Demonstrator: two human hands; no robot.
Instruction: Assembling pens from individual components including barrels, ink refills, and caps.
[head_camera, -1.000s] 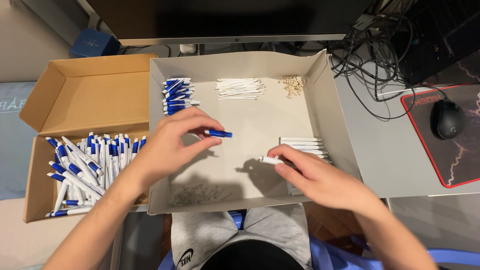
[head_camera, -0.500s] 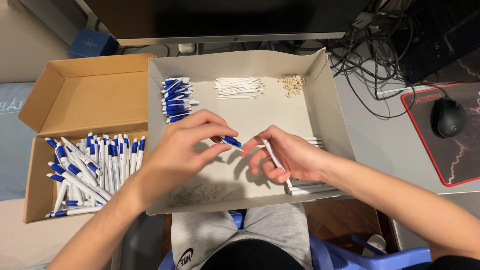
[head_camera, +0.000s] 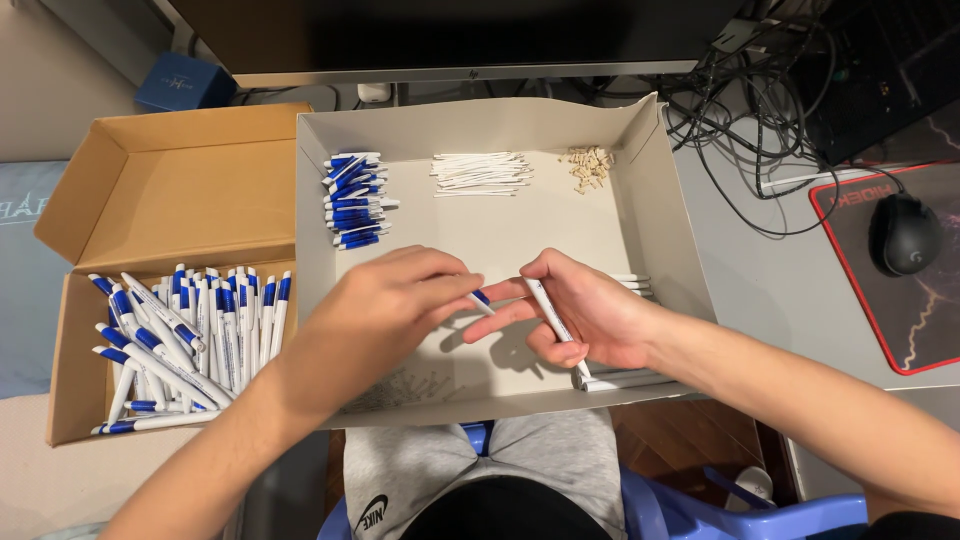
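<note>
Now closer together than half a second ago: left hand (head_camera: 385, 305) and right hand (head_camera: 585, 315) almost meeting above the middle of the grey tray (head_camera: 655, 215), with a short blue-and-white piece (head_camera: 481, 300) pinched at the left fingertips and pointing toward the right hand. Grip of the right hand closed around a slim white pen barrel (head_camera: 553, 320), held slanted, lower end down near the front edge of the tray. Compared with one second ago, no longer apart: then the left hand lay further left with the blue piece, and the right hand lower right over the white barrels. Against the back wall of the tray, a pile of blue-and-white pieces (head_camera: 352, 198) at left, a bundle of thin white rods (head_camera: 480, 172) in the middle, a small heap of beige bits (head_camera: 588, 166) at right, all well apart from the hands. Just beside the right hand, near the right wall, a few white barrels (head_camera: 625, 380) lying flat. Left of the tray, touching it, an open cardboard box (head_camera: 150, 190) with finished blue-and-white pens (head_camera: 180, 335) in the near half. Bare tray floor between hands and back wall. On the desk (head_camera: 760, 290) at right, tangled cables (head_camera: 760, 130) and a black mouse (head_camera: 904, 233) on a mat (head_camera: 925, 330).
</note>
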